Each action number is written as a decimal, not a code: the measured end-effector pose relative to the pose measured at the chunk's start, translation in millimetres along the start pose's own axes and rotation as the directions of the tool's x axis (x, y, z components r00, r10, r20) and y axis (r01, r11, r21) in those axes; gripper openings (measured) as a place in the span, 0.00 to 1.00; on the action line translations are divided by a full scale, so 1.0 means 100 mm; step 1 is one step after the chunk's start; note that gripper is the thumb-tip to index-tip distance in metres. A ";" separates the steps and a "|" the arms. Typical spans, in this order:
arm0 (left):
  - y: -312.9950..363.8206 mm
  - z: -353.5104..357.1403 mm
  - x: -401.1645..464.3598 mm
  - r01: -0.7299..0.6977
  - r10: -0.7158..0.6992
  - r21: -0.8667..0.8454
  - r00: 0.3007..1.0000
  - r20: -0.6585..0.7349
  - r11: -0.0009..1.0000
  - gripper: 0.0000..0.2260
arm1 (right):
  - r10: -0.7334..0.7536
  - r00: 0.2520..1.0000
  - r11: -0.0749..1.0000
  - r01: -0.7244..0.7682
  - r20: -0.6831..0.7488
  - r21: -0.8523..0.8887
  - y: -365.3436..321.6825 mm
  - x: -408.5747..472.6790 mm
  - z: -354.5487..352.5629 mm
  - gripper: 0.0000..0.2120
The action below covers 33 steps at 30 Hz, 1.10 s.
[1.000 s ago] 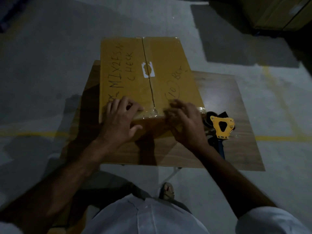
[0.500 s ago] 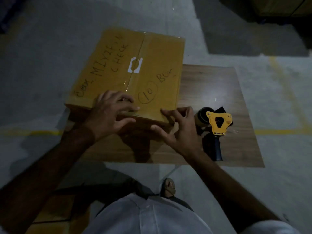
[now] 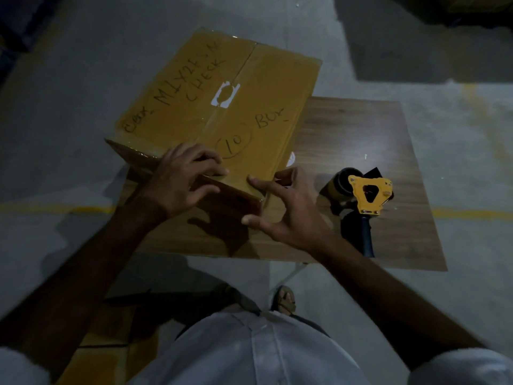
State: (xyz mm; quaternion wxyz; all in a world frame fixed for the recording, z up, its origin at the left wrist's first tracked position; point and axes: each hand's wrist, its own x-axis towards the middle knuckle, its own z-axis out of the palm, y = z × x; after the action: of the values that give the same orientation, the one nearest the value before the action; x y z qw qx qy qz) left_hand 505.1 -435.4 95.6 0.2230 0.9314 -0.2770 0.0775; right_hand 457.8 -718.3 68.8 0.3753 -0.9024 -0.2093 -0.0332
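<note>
A yellow-brown cardboard box (image 3: pixel 249 87) with black handwriting and a taped centre seam lies skewed on a small wooden table (image 3: pixel 361 129), its far left part overhanging the table. My left hand (image 3: pixel 177 184) grips the box's near edge, fingers on the top and thumb against the dark front side. My right hand (image 3: pixel 288 209) holds the near right corner, index finger on the top and thumb spread against the front side.
A tape dispenser (image 3: pixel 366 195) with a yellow frame and dark handle lies on the table just right of my right hand. Grey concrete floor with yellow lines surrounds the table. My foot (image 3: pixel 284 300) shows below the table edge.
The box has turned clockwise and shifted left, so it now lies diagonally. Both hands stayed on its near edge and turned with it. The tape dispenser has not moved.
</note>
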 end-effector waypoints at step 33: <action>0.50 0.58 -0.30 0.106 -0.104 -0.008 0.954 -0.282 0.994 0.23 | -0.475 0.855 0.860 0.501 0.208 -0.095 0.25 0.70 -0.08 0.23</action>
State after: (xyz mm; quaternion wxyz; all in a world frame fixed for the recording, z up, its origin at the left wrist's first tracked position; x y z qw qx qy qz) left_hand 453.3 -485.1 54.9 0.2606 0.9251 -0.1922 0.1983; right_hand 532.3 -714.7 73.1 0.2675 -0.8436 -0.4614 -0.0622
